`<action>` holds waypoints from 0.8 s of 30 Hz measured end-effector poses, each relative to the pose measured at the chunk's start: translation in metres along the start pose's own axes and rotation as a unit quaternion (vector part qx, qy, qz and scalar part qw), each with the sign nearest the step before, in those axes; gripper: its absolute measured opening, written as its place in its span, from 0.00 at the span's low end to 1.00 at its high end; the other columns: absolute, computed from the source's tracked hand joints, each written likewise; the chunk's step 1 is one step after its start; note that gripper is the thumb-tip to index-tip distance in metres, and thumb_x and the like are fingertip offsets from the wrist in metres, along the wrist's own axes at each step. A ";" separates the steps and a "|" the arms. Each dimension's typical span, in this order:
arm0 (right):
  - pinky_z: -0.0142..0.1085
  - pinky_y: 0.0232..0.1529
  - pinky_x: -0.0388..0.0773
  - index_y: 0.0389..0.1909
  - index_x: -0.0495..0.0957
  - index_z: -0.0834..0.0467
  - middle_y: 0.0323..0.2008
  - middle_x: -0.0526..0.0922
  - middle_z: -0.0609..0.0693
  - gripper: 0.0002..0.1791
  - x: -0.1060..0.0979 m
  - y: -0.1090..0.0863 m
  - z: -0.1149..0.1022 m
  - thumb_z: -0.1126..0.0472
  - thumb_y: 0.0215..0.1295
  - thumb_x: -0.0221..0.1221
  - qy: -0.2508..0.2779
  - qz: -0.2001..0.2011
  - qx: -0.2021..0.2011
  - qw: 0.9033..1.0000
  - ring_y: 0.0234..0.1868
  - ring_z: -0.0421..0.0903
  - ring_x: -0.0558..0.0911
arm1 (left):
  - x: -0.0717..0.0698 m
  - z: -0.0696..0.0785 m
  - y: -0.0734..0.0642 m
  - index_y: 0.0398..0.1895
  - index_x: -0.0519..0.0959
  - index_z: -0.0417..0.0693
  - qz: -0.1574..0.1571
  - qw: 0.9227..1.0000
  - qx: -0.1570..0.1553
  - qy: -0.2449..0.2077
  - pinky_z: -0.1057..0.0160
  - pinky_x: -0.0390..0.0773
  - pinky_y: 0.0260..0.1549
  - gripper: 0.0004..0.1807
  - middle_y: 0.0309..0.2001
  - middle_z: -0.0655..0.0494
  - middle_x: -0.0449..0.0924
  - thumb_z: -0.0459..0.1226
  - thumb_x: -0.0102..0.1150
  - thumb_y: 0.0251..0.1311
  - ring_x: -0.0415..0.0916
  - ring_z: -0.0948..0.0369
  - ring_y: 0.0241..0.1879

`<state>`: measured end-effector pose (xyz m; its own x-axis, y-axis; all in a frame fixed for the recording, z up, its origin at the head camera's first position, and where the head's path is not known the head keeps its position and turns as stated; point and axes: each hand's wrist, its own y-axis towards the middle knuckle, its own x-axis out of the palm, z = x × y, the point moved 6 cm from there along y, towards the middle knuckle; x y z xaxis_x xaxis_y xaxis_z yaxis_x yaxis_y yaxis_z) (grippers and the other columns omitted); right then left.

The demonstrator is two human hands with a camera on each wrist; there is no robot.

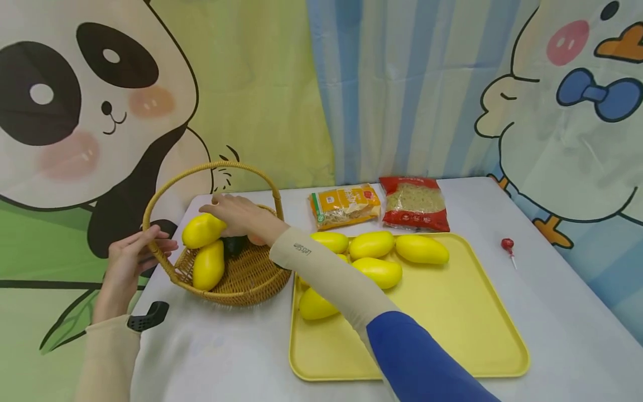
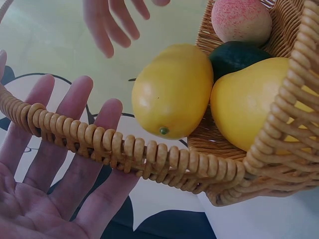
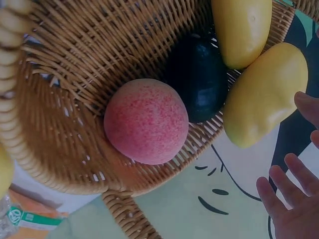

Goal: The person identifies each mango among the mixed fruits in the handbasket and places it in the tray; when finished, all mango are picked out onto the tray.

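left hand [image 1: 132, 254] has fingers spread at the basket handle [image 1: 221, 164], right arm [image 1: 341, 285] stretches over the tray [image 1: 442, 324], right hand [image 1: 241, 215] near a mango [image 1: 202, 230], fingers apart

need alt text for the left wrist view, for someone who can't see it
A left hand spreads its fingers behind the handle of a wicker basket. The basket holds two yellow fruits, a dark fruit and a speckled pink fruit; the right hand shows partly at the top edge.
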<state>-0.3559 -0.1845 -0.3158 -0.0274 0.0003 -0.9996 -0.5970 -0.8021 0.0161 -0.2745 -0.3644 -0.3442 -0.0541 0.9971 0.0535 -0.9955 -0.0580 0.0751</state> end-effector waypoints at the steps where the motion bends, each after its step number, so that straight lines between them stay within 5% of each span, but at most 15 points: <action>1: 0.34 0.59 0.68 0.73 0.56 0.44 0.64 0.64 0.49 0.36 0.001 0.004 0.001 0.48 0.66 0.58 -0.003 -0.004 0.005 1.000 0.58 0.43 0.70 | 0.000 0.001 0.001 0.34 0.85 0.47 -0.001 1.000 0.002 0.001 0.68 0.83 0.32 0.13 0.30 0.56 0.88 0.41 0.52 0.69 0.85 0.63 0.31; 12: 0.38 0.70 0.58 0.75 0.47 0.38 0.73 0.54 0.48 0.41 0.025 0.035 -0.010 0.45 0.66 0.57 -0.039 -0.046 0.023 0.998 0.71 0.44 0.59 | -0.003 0.001 -0.003 0.36 0.85 0.47 -0.017 1.000 0.004 0.004 0.69 0.83 0.34 0.14 0.31 0.56 0.88 0.40 0.49 0.71 0.86 0.63 0.32; 24: 0.38 0.69 0.58 0.75 0.45 0.37 0.72 0.56 0.46 0.42 0.037 0.038 -0.013 0.45 0.65 0.58 -0.040 -0.042 0.028 0.998 0.70 0.44 0.60 | 0.000 0.001 -0.001 0.36 0.85 0.47 -0.011 1.000 0.005 0.008 0.69 0.82 0.34 0.14 0.31 0.56 0.88 0.40 0.50 0.71 0.85 0.63 0.32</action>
<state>-0.3692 -0.2221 -0.3527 -0.0389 0.1156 -0.9925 -0.6435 -0.7628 -0.0637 -0.2737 -0.3641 -0.3433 -0.0324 0.9988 0.0364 -0.9957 -0.0355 0.0855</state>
